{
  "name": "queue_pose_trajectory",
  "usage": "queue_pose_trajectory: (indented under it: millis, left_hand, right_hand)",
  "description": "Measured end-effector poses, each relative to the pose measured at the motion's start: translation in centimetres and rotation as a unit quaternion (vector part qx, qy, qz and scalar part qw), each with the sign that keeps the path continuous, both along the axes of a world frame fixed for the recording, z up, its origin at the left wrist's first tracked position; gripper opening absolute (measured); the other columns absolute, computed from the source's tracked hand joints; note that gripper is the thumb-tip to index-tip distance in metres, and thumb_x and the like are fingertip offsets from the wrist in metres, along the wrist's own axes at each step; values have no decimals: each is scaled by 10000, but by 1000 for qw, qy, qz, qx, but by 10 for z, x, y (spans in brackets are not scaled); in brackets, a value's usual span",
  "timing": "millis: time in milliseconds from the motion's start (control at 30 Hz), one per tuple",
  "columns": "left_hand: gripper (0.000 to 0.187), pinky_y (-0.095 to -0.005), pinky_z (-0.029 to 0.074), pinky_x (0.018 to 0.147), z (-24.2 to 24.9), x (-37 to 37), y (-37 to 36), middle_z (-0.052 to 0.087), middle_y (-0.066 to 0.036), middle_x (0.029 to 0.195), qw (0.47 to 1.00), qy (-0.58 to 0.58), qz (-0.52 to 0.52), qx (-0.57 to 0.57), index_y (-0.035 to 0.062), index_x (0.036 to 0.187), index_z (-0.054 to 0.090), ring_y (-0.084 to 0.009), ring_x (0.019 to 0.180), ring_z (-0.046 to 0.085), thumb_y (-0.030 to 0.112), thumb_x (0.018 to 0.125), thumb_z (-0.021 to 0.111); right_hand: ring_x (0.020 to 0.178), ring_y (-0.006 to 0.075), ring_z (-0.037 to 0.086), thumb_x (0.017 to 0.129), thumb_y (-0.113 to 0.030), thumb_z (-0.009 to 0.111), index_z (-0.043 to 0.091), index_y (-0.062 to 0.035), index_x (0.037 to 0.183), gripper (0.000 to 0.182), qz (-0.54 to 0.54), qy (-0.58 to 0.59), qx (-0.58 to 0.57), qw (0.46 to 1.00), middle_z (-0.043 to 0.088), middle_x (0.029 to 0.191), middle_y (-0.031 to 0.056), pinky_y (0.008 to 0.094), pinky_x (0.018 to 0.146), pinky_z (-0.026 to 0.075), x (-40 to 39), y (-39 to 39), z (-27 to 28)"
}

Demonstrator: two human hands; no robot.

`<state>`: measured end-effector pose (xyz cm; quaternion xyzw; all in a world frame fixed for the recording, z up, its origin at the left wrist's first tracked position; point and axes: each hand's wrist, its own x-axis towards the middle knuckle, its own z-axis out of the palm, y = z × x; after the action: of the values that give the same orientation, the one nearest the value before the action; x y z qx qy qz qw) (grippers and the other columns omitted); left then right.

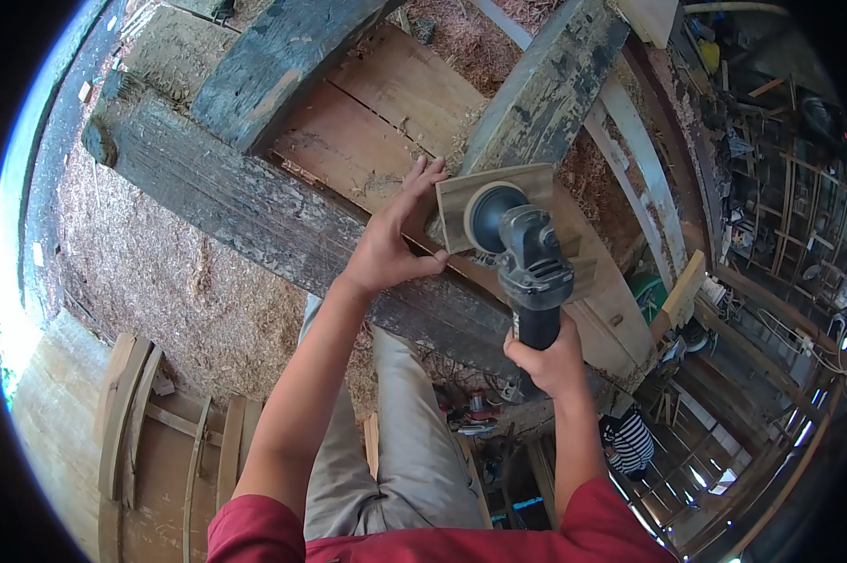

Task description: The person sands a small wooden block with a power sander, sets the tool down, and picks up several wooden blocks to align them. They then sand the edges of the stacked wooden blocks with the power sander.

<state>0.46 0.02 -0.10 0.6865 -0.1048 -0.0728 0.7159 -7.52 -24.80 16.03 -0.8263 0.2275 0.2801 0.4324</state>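
Overall, head view: a board (454,208) lies under a sander (536,258), near the meeting of two dark beams, one running left of it (226,216), one rising above it (545,89).
Left hand (388,242): spread wide, thumb and fingers apart at the board's left edge; whether it grips or only braces, I cannot tell.
Right hand (552,361): closed round the sander's handle, below and right of the board.
Disc (495,216): seemingly flat on the board's face; spinning or not, cannot tell.
Disc's hazards: a tilt or snag could kick the board loose if the left hand's hold is light; a leftward slip could graze those fingers.
Shavings (180,272): heaped left of the board; fine dust could rise from them.
Sander's markings: pale specks near the handle, too small to read; no brand legible anywhere.
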Motion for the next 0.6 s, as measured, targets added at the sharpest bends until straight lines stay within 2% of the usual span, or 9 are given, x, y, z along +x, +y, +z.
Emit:
queue_pose_trajectory:
  millis: [67,100,233,367,433,533,600]
  left_hand:
    - [1006,-495,200,1338,-1,0,0,416,-154,1725,1000,9,0,-12,55,1600,453,-364,1666,186,125,691,878]
    - [1005,-496,199,1338,0,0,-1,417,-153,1724,1000,12,-1,-10,56,1598,455,-362,1666,186,128,689,878]
    - [1002,-498,197,1340,1,0,-1,419,-151,1723,1000,18,-3,-1,61,1596,463,-357,1666,189,144,689,881]
    - [995,-500,200,1339,-3,-1,-2,417,-152,1725,1000,17,3,-8,56,1594,471,-360,1662,203,160,695,885]
    - [987,-497,217,1335,-1,-1,-3,423,-152,1720,1000,15,5,-9,67,1583,477,-360,1665,194,92,679,874]
    - [976,-492,227,1333,1,-1,-3,429,-157,1715,1000,15,9,-11,68,1574,483,-359,1665,199,69,677,869]
    - [973,-490,229,1332,0,-1,-3,430,-158,1715,1000,16,9,-12,66,1573,484,-357,1663,206,77,680,868]
  right_hand:
    - [782,144,636,749,-116,780,675,-11,1009,299,-26,12,22,999,685,856,33,335,760,525,-1,-13,-3]
    - [738,131,635,759,-94,771,671,-16,997,270,-49,8,32,998,680,834,21,321,715,522,0,-16,-2]
    - [646,117,636,754,-77,772,664,-20,979,255,-95,9,35,995,682,796,39,310,618,510,6,-30,1]
    - [713,130,647,759,-97,775,671,-13,984,262,-77,20,42,996,691,826,37,323,690,527,12,-30,1]
    - [749,136,648,760,-110,778,675,-10,987,269,-36,7,33,999,692,837,33,330,731,533,13,-24,-4]
    - [666,129,648,760,-13,724,645,-2,986,240,-6,-51,24,998,691,760,56,309,647,518,13,-7,-6]
    - [668,136,657,756,-3,722,653,-5,990,243,-13,-43,22,999,701,769,57,310,648,525,12,-11,-6]
